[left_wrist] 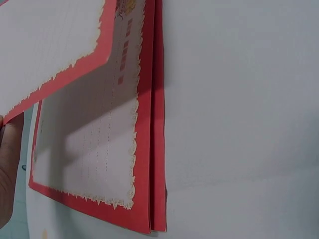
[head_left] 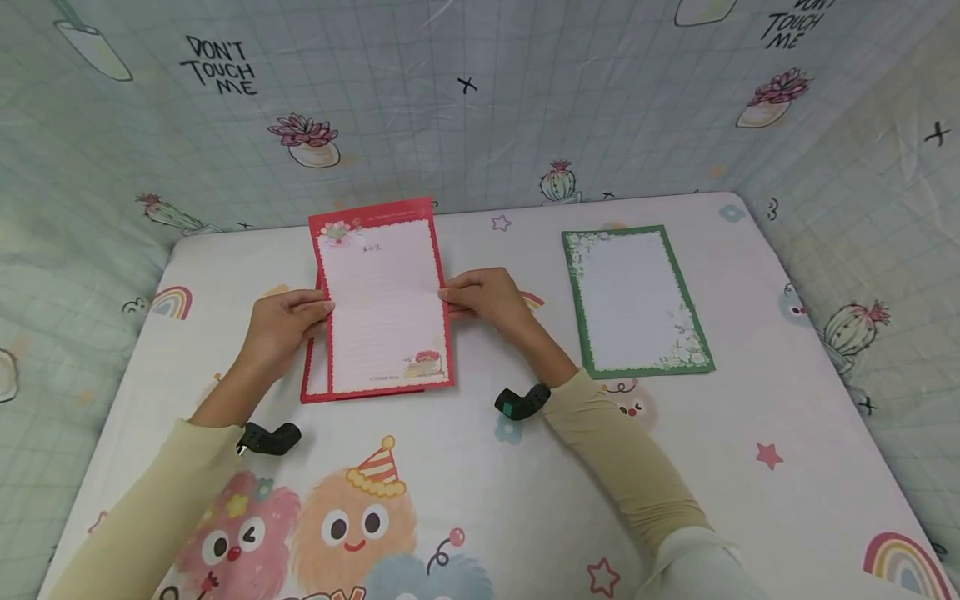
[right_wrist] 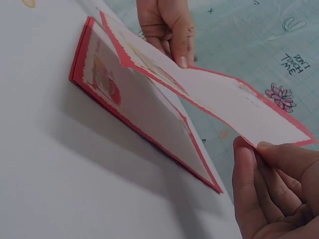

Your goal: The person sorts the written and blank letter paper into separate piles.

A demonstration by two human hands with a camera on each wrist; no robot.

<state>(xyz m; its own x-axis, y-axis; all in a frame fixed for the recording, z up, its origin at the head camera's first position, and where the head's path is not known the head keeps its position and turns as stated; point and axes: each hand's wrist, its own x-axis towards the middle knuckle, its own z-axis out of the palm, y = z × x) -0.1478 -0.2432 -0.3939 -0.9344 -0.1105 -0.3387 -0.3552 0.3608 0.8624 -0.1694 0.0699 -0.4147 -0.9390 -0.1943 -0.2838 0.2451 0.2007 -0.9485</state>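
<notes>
Both hands hold up a red-bordered sheet of letter paper (head_left: 386, 308), with a few handwritten characters near its top. My left hand (head_left: 281, 329) pinches its left edge between thumb and fingers. On the opposite edge, my right hand (head_left: 491, 300) pinches it the same way. Beneath it lies a small stack of red-bordered sheets (left_wrist: 94, 144), mostly covered in the head view. The right wrist view shows the held sheet bowed and raised apart from the stack (right_wrist: 149, 119).
To the right, green-bordered paper (head_left: 633, 300) with white flowers lies flat on the cartoon-printed tablecloth (head_left: 555, 483). A patterned fabric wall (head_left: 465, 125) rises behind the table's back edge. Black wrist devices sit at both sleeves.
</notes>
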